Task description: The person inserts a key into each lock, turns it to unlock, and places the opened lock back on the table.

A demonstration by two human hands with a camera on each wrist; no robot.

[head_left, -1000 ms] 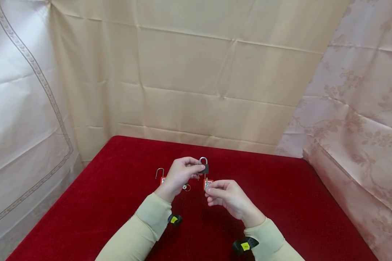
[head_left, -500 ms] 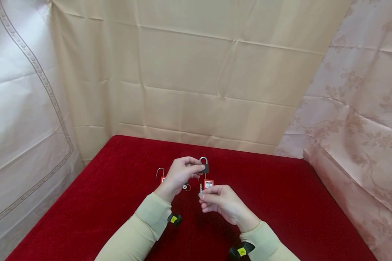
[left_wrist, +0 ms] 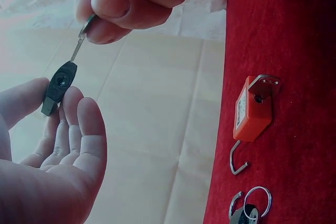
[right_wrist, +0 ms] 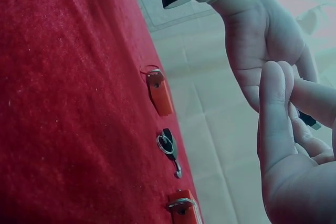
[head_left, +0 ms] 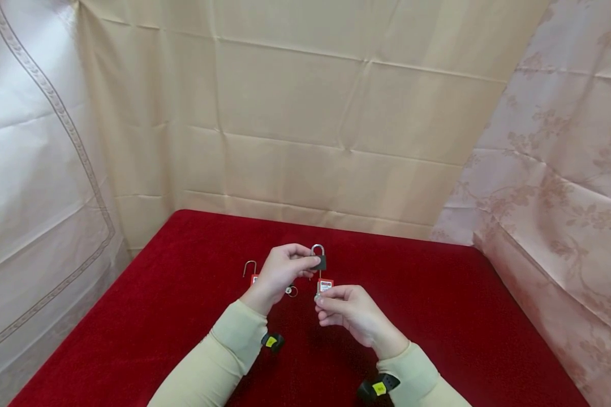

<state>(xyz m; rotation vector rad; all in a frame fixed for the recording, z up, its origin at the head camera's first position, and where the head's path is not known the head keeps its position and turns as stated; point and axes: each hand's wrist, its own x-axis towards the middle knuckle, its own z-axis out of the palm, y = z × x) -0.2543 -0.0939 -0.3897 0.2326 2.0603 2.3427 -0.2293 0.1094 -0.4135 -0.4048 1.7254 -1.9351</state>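
Observation:
My left hand (head_left: 280, 271) pinches a small black padlock (head_left: 322, 262) between thumb and fingers, its silver shackle pointing up in the head view. My right hand (head_left: 356, 314) holds a silver key (head_left: 318, 293) between thumb and forefinger, just below that padlock. In the left wrist view the key (left_wrist: 77, 50) points at the end face of the black padlock (left_wrist: 62, 81), where a round keyhole shows; I cannot tell whether the tip touches. In the right wrist view the right fingers (right_wrist: 275, 119) hide the key and much of the padlock.
On the red cloth table (head_left: 209, 237) lie a red padlock (head_left: 326, 284) behind the right hand and another red padlock (head_left: 254, 279) partly behind the left wrist, its shackle open. Between them is a black padlock (right_wrist: 169, 142) with a key ring. Draped cloth walls (head_left: 305, 113) stand behind.
My right hand first shifted left and down with the key, then came slightly back up and right. The left hand keeps the black padlock in the same place.

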